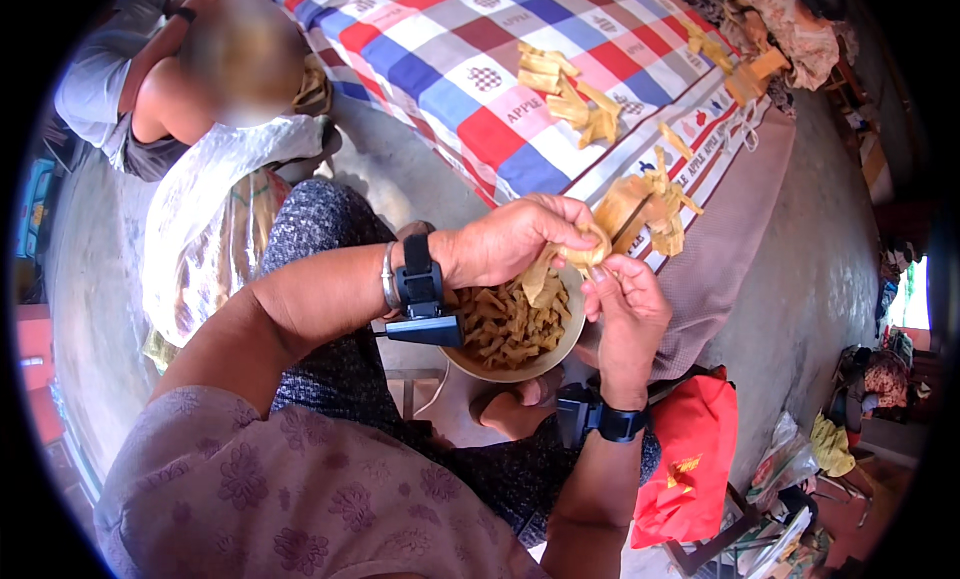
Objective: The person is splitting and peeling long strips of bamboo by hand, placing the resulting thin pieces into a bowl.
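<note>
Both my hands pinch a pale yellow, leaf-like strip (592,247), bent into a loop between the fingertips. My left hand (505,241) grips it from the left, thumb and fingers closed together. Lower on the right, my right hand (628,309) has its thumb and forefinger pressed on the same strip. One flat end hangs down toward a round pale bowl (530,369) just beneath. Inside the bowl lie many small folded tan pieces (508,327). Beyond my right hand, more loose strips (660,204) lie on the edge of the checked cloth (420,54). Their exact material I cannot tell.
Another pile of strips (570,89) rests farther back on the cloth. At the left, a person (130,89) sits beside a big clear plastic bag (205,229). A red bag (690,459) is right of my right forearm; household clutter (800,479) lies at lower right.
</note>
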### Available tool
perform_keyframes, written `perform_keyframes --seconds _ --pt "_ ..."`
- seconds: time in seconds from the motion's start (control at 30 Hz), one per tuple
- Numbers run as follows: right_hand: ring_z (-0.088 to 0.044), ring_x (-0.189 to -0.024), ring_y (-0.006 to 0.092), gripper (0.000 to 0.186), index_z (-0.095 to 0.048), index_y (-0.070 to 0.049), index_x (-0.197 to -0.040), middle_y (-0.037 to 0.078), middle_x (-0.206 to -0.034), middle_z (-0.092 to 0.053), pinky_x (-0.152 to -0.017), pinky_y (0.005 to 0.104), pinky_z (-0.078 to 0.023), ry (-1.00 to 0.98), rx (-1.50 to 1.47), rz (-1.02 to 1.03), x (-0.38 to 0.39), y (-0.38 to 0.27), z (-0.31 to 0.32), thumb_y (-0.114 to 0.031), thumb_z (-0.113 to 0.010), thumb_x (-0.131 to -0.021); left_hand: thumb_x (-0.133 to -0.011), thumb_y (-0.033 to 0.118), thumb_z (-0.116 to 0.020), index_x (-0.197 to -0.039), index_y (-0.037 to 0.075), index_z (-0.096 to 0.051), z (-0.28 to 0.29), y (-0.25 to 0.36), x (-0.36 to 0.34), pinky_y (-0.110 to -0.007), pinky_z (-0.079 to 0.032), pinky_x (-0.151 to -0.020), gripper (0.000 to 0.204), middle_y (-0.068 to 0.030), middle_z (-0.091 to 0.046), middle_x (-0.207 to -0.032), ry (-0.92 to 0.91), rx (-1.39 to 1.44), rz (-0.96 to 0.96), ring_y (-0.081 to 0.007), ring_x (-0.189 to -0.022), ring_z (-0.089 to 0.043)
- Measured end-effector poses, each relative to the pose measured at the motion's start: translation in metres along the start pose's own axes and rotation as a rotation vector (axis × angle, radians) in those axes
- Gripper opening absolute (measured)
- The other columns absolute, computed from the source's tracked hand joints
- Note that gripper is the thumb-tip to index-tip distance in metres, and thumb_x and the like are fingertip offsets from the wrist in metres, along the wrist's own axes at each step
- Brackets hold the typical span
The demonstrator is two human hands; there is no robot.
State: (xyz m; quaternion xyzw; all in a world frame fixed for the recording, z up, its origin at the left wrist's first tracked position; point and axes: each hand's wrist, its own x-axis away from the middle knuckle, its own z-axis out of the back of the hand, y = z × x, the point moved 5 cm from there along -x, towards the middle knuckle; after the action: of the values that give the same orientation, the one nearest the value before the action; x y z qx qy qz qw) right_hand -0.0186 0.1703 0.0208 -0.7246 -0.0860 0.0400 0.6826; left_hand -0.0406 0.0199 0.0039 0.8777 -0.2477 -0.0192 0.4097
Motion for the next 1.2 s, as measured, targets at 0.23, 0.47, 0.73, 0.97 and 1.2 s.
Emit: perform_keyframes --seconds 0.23,0.47,0.73,0.97,1.2 --pt "-0.061 -0.076 0.0097 0.029 -0.054 0.003 -0.116 0.006 -0.091 -0.065 -0.068 0.0218 -0.049 -0.098 0.149 0.069 -0.003 0.004 -0.003 0.009 -0.053 -0.087 -0.080 0.003 -0.067 -0.092 0.003 -0.060 0.014 -0.019 0.004 -0.021 -0.043 -0.060 0.014 -0.0031 -0.064 -0.086 0.102 -0.169 0.154 -0.0090 -0.073 -0.057" --pt "-0.061 -0.085 0.0132 0.040 -0.045 0.003 -0.120 0.011 -0.095 -0.064 -0.077 0.0244 -0.048 -0.064 0.244 0.113 -0.002 0.008 -0.011 0.011 -0.055 -0.082 -0.078 -0.002 -0.068 -0.090 0.005 -0.062 0.004 -0.008 0.010 -0.021 -0.041 -0.060 0.015 0.0011 -0.060 -0.079 0.154 -0.309 -0.037 -0.0058 -0.070 -0.052" --pt "-0.063 -0.087 0.0133 0.029 -0.049 0.004 -0.113 0.010 -0.092 -0.064 -0.080 0.0257 -0.049 -0.027 0.180 0.172 -0.005 0.010 -0.003 0.013 -0.054 -0.085 -0.080 -0.002 -0.070 -0.091 0.001 -0.066 0.004 -0.017 0.009 -0.023 -0.046 -0.078 0.013 -0.0007 -0.065 -0.086 0.044 -0.182 0.002 -0.0092 -0.083 -0.059" --pt "-0.064 -0.067 0.0246 0.009 -0.057 0.001 -0.090 0.014 -0.077 -0.063 -0.064 0.0329 -0.050 -0.073 0.648 0.274 0.002 0.009 0.002 0.004 -0.063 -0.084 -0.080 0.004 -0.071 -0.094 -0.001 -0.065 0.010 -0.019 0.009 -0.024 -0.045 -0.081 0.016 -0.0032 -0.065 -0.088 0.097 -0.330 0.045 -0.0099 -0.084 -0.059" --pt "-0.052 -0.054 0.0262 0.015 -0.052 0.000 -0.081 0.014 -0.063 -0.052 -0.053 0.0360 -0.042 -0.133 0.672 0.262 0.008 -0.005 -0.006 -0.007 -0.061 -0.090 -0.086 0.012 -0.063 -0.089 -0.001 -0.063 0.009 -0.008 0.008 -0.021 -0.041 -0.068 0.013 -0.0004 -0.062 -0.081 -0.036 -0.450 0.105 -0.0060 -0.075 -0.054"
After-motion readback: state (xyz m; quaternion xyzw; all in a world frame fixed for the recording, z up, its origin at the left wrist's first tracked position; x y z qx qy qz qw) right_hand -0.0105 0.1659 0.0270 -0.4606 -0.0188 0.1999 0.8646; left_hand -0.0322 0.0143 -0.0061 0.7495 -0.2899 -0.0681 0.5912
